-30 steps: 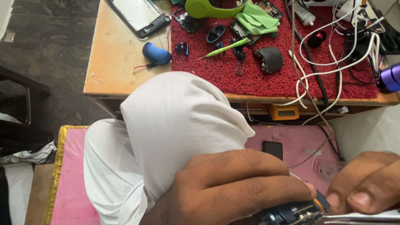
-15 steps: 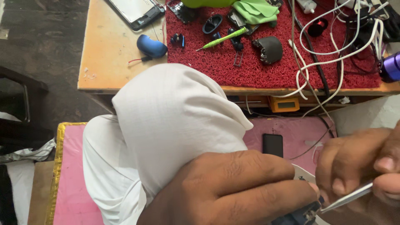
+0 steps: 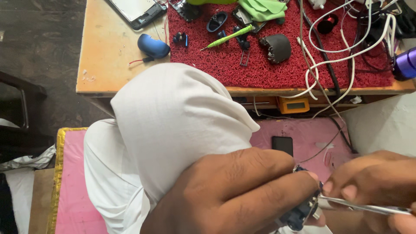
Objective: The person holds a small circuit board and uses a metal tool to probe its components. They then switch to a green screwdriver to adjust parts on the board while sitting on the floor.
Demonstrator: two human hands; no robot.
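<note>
My left hand (image 3: 234,195) is closed around a small dark blue electronic part (image 3: 300,213) at the bottom of the view, resting against my white-clad knee (image 3: 173,125). My right hand (image 3: 372,182) pinches a thin metal tool (image 3: 368,209), whose tip touches the blue part. Most of the part is hidden by my fingers.
A wooden workbench (image 3: 108,52) carries a red mat (image 3: 277,65) with a green screwdriver (image 3: 227,37), a blue shell piece (image 3: 153,46), a dark round part (image 3: 276,47), white cables (image 3: 333,56) and a phone (image 3: 138,11). A pink cushion (image 3: 303,138) lies below.
The view has shifted slightly downward. My right hand has moved left and lower, bringing the metal tool's tip onto the blue part held in my left hand.
</note>
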